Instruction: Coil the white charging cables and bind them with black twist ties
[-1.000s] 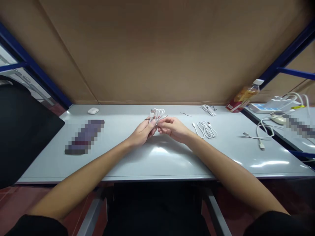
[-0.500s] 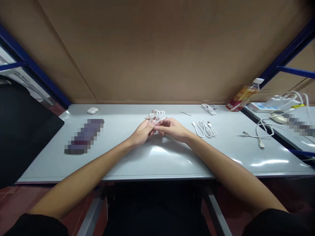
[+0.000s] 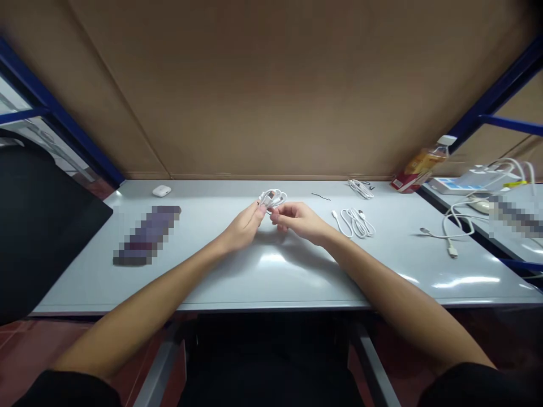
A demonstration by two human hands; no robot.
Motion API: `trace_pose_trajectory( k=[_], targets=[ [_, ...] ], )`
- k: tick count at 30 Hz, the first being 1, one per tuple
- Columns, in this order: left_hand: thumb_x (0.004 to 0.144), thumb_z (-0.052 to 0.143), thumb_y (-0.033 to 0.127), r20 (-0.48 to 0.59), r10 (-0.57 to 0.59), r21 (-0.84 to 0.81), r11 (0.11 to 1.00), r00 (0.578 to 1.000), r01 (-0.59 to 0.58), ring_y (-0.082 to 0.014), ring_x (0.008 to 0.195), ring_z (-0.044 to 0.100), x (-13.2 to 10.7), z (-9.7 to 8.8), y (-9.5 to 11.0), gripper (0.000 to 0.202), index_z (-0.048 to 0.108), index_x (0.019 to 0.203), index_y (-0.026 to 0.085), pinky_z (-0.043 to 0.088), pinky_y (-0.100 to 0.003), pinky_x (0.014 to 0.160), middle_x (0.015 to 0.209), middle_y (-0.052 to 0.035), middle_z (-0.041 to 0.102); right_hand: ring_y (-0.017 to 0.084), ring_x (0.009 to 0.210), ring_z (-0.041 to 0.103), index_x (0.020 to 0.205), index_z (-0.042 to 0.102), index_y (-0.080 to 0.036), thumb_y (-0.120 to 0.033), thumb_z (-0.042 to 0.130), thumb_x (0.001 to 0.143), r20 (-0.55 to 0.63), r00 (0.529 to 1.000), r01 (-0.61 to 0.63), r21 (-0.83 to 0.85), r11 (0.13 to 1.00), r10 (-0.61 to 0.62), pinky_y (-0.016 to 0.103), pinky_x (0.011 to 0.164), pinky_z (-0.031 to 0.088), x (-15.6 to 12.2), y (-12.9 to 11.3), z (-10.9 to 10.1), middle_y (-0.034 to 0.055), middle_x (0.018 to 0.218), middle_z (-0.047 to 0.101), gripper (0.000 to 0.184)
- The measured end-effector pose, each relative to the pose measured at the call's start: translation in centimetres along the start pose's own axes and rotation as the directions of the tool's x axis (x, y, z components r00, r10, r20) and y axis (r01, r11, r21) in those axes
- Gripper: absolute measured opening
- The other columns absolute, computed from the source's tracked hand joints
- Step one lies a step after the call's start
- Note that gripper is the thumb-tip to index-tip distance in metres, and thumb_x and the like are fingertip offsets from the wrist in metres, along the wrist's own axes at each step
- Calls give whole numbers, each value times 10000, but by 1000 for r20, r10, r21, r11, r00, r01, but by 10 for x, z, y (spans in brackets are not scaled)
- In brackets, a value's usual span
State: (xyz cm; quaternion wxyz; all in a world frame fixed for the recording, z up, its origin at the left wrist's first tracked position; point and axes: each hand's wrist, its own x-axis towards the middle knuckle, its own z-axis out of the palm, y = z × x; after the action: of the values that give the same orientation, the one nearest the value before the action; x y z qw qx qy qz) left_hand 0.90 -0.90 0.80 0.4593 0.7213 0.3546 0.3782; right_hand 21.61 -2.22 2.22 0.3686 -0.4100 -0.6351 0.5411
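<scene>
A coiled white USB cable [image 3: 274, 198] is gripped between the thumb and fingers of my left hand [image 3: 246, 226], its plug showing above the thumb. My right hand [image 3: 294, 217] is closed in a pinch just right of the coil. A short dark piece of a thin black twist tie [image 3: 268, 212] shows between the two hands, at my right fingertips. Most of that tie is hidden by the fingers. Both hands are just above the grey table [image 3: 271, 282]. Another black twist tie [image 3: 320, 196] lies behind my right hand.
Right of my hands lie a loosely coiled white cable [image 3: 358, 223] and a bundled one [image 3: 360, 189]. A drink bottle [image 3: 419, 167] leans at the back right, near loose cables [image 3: 449, 232]. A white earbud case [image 3: 162, 191] and a blurred purple object [image 3: 148, 234] are at left.
The coiled cable has turned in my left hand, so its plug and loops face differently. My right fingers have drawn slightly away from the coil, and the tie's side ends no longer show.
</scene>
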Motion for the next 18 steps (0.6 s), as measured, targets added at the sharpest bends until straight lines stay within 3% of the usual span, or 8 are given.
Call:
trace_pose_trajectory(
  k=[3, 6, 13, 18],
  targets=[
    [1085, 372, 504, -17, 128, 231, 965, 992, -121, -222, 892, 589, 0, 1, -1, 424, 640, 1045, 177, 471, -350, 857, 931, -69, 632, 125, 707, 576, 863, 732, -178, -399, 771, 860, 27, 1000, -14, 86, 996, 12, 281, 702, 474, 1, 2, 1, 17, 815, 664, 224],
    [1097, 343, 447, -10, 187, 355, 919, 982, -171, -252, 1028, 608, 0, 0, -1, 434, 668, 1200, 178, 456, -375, 964, 1048, -94, 666, 132, 754, 606, 941, 761, -183, -435, 822, 830, 58, 995, -94, 210, 973, 84, 275, 705, 500, 1, 1, 5, 37, 890, 683, 281],
    [1076, 384, 323, -60, 188, 623, 775, 980, -110, -208, 826, 554, -4, 1, -5, 447, 613, 1449, 233, 473, -301, 777, 932, -59, 564, 136, 733, 611, 808, 738, -160, -546, 842, 810, -5, 963, -239, 437, 867, 268, 263, 635, 509, 3, 2, 19, 66, 843, 677, 400],
    [1064, 367, 272, -58, 117, 747, 664, 992, -35, -196, 744, 521, -7, 6, -3, 508, 515, 1546, 210, 446, -305, 706, 983, -74, 543, 122, 687, 574, 784, 732, -156, -466, 921, 732, -79, 946, -262, 390, 883, 316, 264, 612, 477, 3, 5, 24, 39, 766, 659, 367]
  ],
)
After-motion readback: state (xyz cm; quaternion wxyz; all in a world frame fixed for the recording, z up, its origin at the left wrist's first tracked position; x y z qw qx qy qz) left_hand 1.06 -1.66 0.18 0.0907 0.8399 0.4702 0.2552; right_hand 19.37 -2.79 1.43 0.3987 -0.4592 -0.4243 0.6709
